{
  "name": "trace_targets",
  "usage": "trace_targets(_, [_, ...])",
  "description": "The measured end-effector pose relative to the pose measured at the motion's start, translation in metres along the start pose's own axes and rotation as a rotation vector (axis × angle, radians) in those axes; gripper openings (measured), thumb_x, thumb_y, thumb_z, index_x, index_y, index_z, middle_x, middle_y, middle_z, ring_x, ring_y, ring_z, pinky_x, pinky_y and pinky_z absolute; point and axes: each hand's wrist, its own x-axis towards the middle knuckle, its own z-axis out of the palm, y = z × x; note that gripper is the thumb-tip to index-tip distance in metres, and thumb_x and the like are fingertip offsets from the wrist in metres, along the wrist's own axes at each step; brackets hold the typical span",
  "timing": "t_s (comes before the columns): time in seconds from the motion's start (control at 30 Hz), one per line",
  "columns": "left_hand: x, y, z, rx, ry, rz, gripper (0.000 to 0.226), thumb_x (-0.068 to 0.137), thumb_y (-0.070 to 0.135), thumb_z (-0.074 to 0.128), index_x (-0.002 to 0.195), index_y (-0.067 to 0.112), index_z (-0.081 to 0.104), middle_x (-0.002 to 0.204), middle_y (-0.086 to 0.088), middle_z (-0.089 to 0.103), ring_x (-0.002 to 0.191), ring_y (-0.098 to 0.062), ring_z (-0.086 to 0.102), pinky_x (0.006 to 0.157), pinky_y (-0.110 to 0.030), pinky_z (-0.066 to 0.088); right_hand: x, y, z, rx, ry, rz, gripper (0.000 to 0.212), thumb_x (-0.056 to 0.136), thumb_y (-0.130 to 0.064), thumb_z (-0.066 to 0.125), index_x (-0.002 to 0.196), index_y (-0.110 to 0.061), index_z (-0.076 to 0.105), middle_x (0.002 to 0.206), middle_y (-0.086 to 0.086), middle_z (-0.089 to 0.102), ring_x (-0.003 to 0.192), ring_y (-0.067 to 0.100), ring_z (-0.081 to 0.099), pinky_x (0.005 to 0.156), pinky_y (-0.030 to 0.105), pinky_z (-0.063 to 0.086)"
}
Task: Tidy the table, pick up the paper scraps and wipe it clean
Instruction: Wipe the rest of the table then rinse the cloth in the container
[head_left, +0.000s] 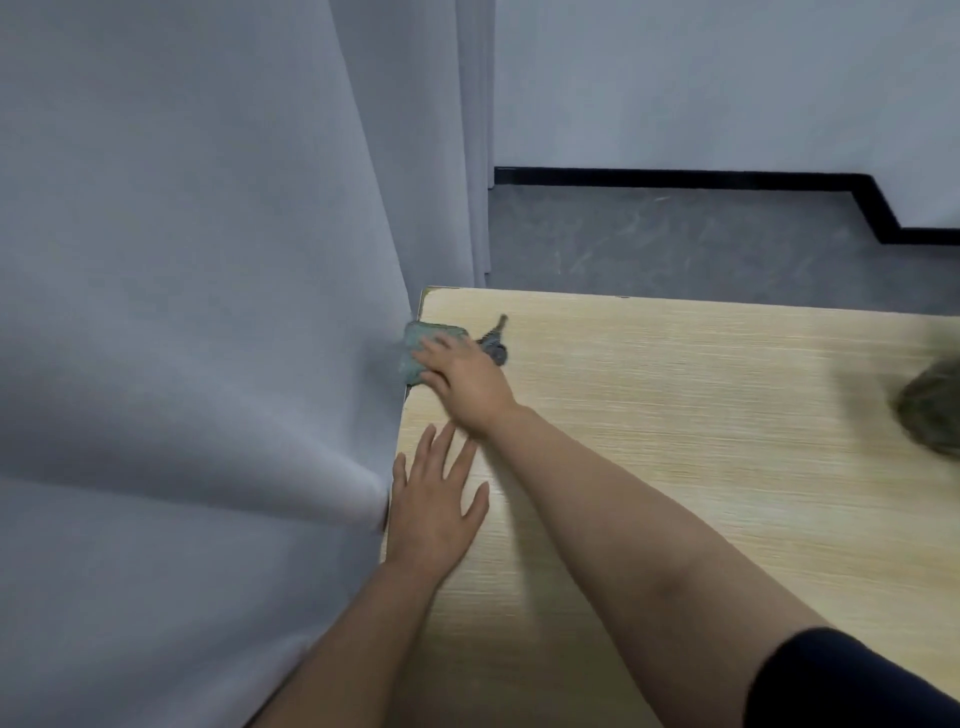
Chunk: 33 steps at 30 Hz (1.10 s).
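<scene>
now right hand (462, 376) presses cloth (422, 349) at table (701, 415) corner.

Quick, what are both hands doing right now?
Left hand: open, flat on the table, holding nothing.
Right hand: open, fingers pressing the green cloth at the table's far left corner.

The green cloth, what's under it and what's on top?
The right hand presses flat on the green cloth. Under it lies the wooden table, at its far left corner. Whatever lies beneath the cloth is hidden.
</scene>
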Motion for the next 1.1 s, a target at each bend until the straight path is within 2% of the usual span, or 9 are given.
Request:
trace_targets(0.07, [-0.001, 0.0, 0.002, -0.015, 0.021, 0.013, 0.06, 0.087, 0.048, 0.029, 0.139, 0.024, 0.045, 0.148, -0.005, 0.04, 0.138, -0.026, 0.033, 0.107, -0.051, 0.029, 0.007, 0.005, 0.0, -0.048, -0.098, -0.133, 0.039, 0.099, -0.025, 0.043, 0.137, -0.017, 0.047, 0.148, 0.003, 0.039, 0.139, 0.021, 0.028, 0.115, 0.033, 0.015])
trace_targets(0.13, [-0.002, 0.001, 0.002, -0.038, 0.014, 0.012, 0.066, 0.086, 0.052, 0.019, 0.145, 0.027, 0.034, 0.155, 0.0, 0.026, 0.144, -0.021, 0.019, 0.114, -0.046, 0.016, 0.01, 0.025, -0.008, -0.066, -0.003, -0.081, 0.039, 0.098, -0.026, 0.044, 0.136, -0.018, 0.048, 0.147, 0.003, 0.04, 0.138, 0.022, 0.03, 0.114, 0.033, 0.019])
trace_targets(0.37, [-0.005, 0.0, 0.004, -0.092, 0.012, -0.001, 0.07, 0.083, 0.056, 0.009, 0.148, 0.033, 0.021, 0.158, 0.005, 0.012, 0.146, -0.014, 0.001, 0.116, -0.038, -0.002, 0.008, 0.078, -0.021, -0.203, 0.434, 0.669, 0.035, 0.098, -0.025, 0.039, 0.131, -0.016, 0.05, 0.139, 0.007, 0.046, 0.13, 0.026, 0.034, 0.107, 0.036, 0.024])
trace_targets(0.43, [-0.005, 0.001, 0.004, -0.087, 0.021, -0.006, 0.069, 0.084, 0.054, 0.012, 0.147, 0.031, 0.025, 0.157, 0.004, 0.016, 0.146, -0.015, 0.006, 0.116, -0.041, 0.002, 0.019, 0.045, -0.007, -0.14, 0.414, 0.485, 0.033, 0.096, -0.019, 0.044, 0.128, -0.015, 0.052, 0.135, 0.007, 0.049, 0.125, 0.026, 0.038, 0.103, 0.034, 0.024])
trace_targets(0.57, [-0.005, 0.001, 0.003, -0.082, 0.032, 0.004, 0.068, 0.084, 0.052, 0.016, 0.146, 0.028, 0.031, 0.156, 0.0, 0.023, 0.145, -0.019, 0.011, 0.115, -0.044, 0.008, 0.027, 0.001, 0.013, -0.076, 0.031, -0.099, 0.036, 0.097, -0.024, 0.046, 0.132, -0.019, 0.052, 0.143, 0.002, 0.046, 0.135, 0.022, 0.034, 0.111, 0.035, 0.018])
trace_targets(0.67, [-0.005, 0.001, 0.004, -0.091, 0.03, 0.003, 0.07, 0.083, 0.055, 0.01, 0.148, 0.03, 0.023, 0.158, 0.004, 0.014, 0.146, -0.016, 0.004, 0.116, -0.041, 0.001, 0.018, 0.029, -0.006, 0.019, 0.168, 0.005, 0.033, 0.093, -0.021, 0.052, 0.126, -0.018, 0.059, 0.134, 0.006, 0.053, 0.127, 0.025, 0.042, 0.106, 0.032, 0.028])
trace_targets(0.9, [-0.007, 0.001, 0.003, -0.078, -0.007, -0.01, 0.069, 0.085, 0.057, 0.003, 0.15, 0.033, 0.01, 0.159, 0.007, -0.002, 0.145, -0.011, -0.012, 0.114, -0.036, -0.012, -0.055, 0.132, -0.049, -0.064, 0.596, 0.797, 0.035, 0.096, -0.019, 0.043, 0.129, -0.014, 0.055, 0.14, 0.011, 0.046, 0.133, 0.029, 0.035, 0.108, 0.037, 0.027])
trace_targets(1.0, [-0.007, 0.002, 0.001, -0.07, -0.044, -0.023, 0.057, 0.097, 0.05, 0.021, 0.15, 0.033, 0.008, 0.159, 0.008, -0.006, 0.145, -0.011, -0.013, 0.115, -0.036, -0.011, -0.042, 0.099, -0.036, -0.043, 0.6, 0.733, 0.031, 0.093, -0.009, 0.046, 0.12, -0.007, 0.061, 0.128, 0.015, 0.055, 0.122, 0.031, 0.046, 0.101, 0.027, 0.029])
trace_targets(1.1, [-0.012, 0.003, -0.002, -0.077, -0.04, -0.045, 0.059, 0.094, 0.051, 0.02, 0.15, 0.033, 0.013, 0.159, 0.009, -0.002, 0.145, -0.011, -0.009, 0.116, -0.037, -0.004, -0.03, 0.029, -0.003, 0.021, 0.366, 0.327, 0.027, 0.087, -0.005, 0.052, 0.109, -0.011, 0.067, 0.112, 0.013, 0.061, 0.106, 0.029, 0.055, 0.089, 0.03, 0.035])
